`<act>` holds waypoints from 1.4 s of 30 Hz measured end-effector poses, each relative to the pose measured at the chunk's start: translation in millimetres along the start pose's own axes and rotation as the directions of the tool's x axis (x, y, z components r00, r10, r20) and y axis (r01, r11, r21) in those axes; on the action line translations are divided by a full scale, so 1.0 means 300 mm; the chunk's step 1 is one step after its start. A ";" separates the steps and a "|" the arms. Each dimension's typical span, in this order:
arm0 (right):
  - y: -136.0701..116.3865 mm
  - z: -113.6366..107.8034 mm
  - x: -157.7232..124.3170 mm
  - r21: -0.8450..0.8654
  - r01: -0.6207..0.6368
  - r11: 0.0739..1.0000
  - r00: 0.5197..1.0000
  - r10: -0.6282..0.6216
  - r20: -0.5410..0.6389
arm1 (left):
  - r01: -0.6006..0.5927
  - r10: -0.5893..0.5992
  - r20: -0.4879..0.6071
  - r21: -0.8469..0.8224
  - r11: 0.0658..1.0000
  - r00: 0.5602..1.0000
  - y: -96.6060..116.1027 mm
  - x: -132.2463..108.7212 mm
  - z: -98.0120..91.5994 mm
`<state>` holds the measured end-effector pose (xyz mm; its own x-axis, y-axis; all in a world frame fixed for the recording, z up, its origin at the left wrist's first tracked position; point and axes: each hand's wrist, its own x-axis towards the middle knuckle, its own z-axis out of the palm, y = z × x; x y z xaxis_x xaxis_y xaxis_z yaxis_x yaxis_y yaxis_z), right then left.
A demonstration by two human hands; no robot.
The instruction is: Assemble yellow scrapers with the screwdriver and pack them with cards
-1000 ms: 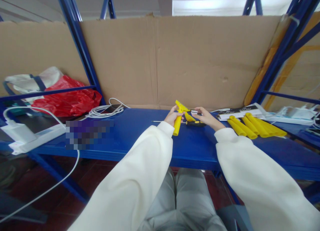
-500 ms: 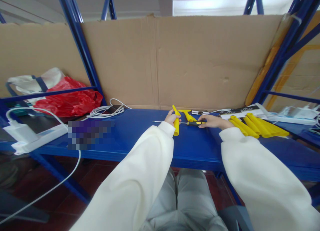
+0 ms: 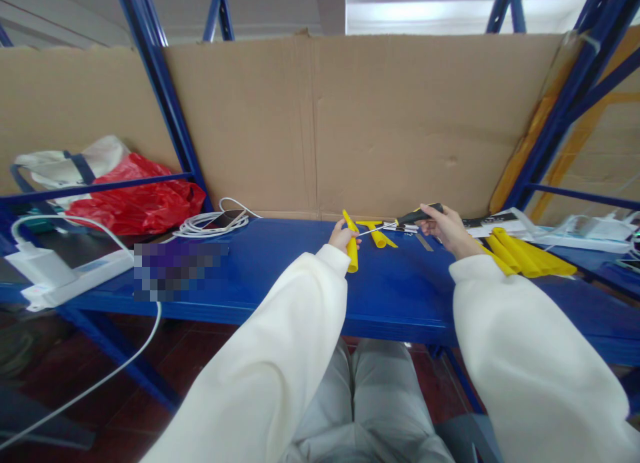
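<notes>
My left hand [image 3: 341, 237] is closed around a hollow yellow plastic handle [image 3: 353, 257], tilted with its wider end toward me. In my right hand [image 3: 449, 231] is a screwdriver [image 3: 411, 217] with a black and yellow grip, lifted off the table. Its thin shaft slants down leftward, and the tip is by my left fingers; whether it touches the handle I cannot tell. Just behind lies a T-shaped yellow piece [image 3: 379, 236]. A thin grey strip [image 3: 424, 243] and small white bits rest near my right hand.
More yellow handles [image 3: 525, 255] lie in a group on the right, by a black-and-white printed packet [image 3: 500, 221]. Coiled white cable [image 3: 210, 224], a red plastic bag [image 3: 143, 195] and a white power strip [image 3: 85, 276] are on the left. Cardboard [image 3: 320, 123] walls off the blue tabletop [image 3: 295, 269].
My right hand has raised the screwdriver from the table and moved right, swinging its tip toward the yellow handle. The grey strip now shows. My left hand has stayed in place.
</notes>
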<state>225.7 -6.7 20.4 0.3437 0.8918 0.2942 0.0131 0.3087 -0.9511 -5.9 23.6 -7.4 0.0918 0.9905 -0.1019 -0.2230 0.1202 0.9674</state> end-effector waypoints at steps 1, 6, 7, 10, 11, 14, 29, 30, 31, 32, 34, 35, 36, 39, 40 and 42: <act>-0.006 0.003 0.001 0.049 -0.001 0.999 0.998 0.004 -0.064 | 0.000 0.000 0.000 0.006 1.000 1.000 -0.003 0.003 -0.001; -0.057 0.014 -0.015 0.198 0.067 0.978 0.886 0.033 -0.462 | 0.009 -0.009 0.007 0.023 1.000 1.000 -0.012 0.017 -0.009; -0.067 0.015 -0.020 0.203 0.096 0.974 0.845 0.028 -0.535 | 0.014 -0.014 0.007 0.027 1.000 1.000 -0.012 0.018 -0.010; -0.090 0.015 -0.034 0.220 0.155 0.963 0.749 0.031 -0.662 | 0.029 -0.029 0.004 0.045 0.999 1.000 -0.008 0.014 -0.012; -0.095 0.015 -0.037 0.233 0.161 0.959 0.738 0.040 -0.674 | 0.035 -0.036 0.004 0.052 0.998 0.999 -0.005 0.012 -0.012; -0.101 0.016 -0.043 0.269 0.167 0.949 0.738 0.060 -0.672 | 0.059 -0.060 0.011 0.065 0.996 0.998 0.001 0.007 -0.013; -0.087 0.025 -0.036 0.294 0.209 0.933 0.753 0.038 -0.656 | 0.061 -0.065 0.034 0.088 0.994 0.997 -0.001 0.005 -0.008; -0.086 0.024 -0.036 0.289 0.213 0.933 0.752 0.033 -0.659 | 0.060 -0.063 0.038 0.089 0.994 0.997 0.000 0.002 -0.007; -0.086 0.024 -0.035 0.287 0.215 0.933 0.750 0.030 -0.660 | 0.059 -0.062 0.040 0.090 0.994 0.997 0.002 0.000 -0.007; -0.086 0.024 -0.035 0.287 0.218 0.933 0.749 0.029 -0.662 | 0.059 -0.063 0.039 0.091 0.994 0.997 0.003 -0.002 -0.006; -0.086 0.023 -0.036 0.291 0.220 0.931 0.748 0.031 -0.663 | 0.061 -0.064 0.038 0.091 0.994 0.997 0.005 -0.006 -0.005; -0.086 0.023 -0.036 0.294 0.221 0.930 0.749 0.031 -0.662 | 0.061 -0.064 0.040 0.091 0.994 0.997 0.005 -0.007 -0.005; -0.086 0.023 -0.035 0.296 0.223 0.929 0.750 0.031 -0.661 | 0.060 -0.064 0.041 0.091 0.994 0.997 0.006 -0.007 -0.005; -0.085 0.023 -0.035 0.296 0.233 0.926 0.749 0.024 -0.663 | 0.060 -0.064 0.041 0.093 0.994 0.997 0.006 -0.007 -0.005; -0.085 0.023 -0.035 0.295 0.236 0.926 0.748 0.021 -0.664 | 0.061 -0.065 0.038 0.093 0.994 0.997 0.006 -0.006 -0.006; -0.084 0.023 -0.035 0.293 0.242 0.925 0.748 0.014 -0.663 | 0.065 -0.068 0.041 0.087 0.994 0.997 0.005 -0.005 -0.006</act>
<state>215.2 -21.5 42.1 0.8803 0.4522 0.1438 -0.1800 0.5986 -0.7806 -8.1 22.2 -6.1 0.1464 0.9765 -0.1582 -0.1313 0.1777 0.9753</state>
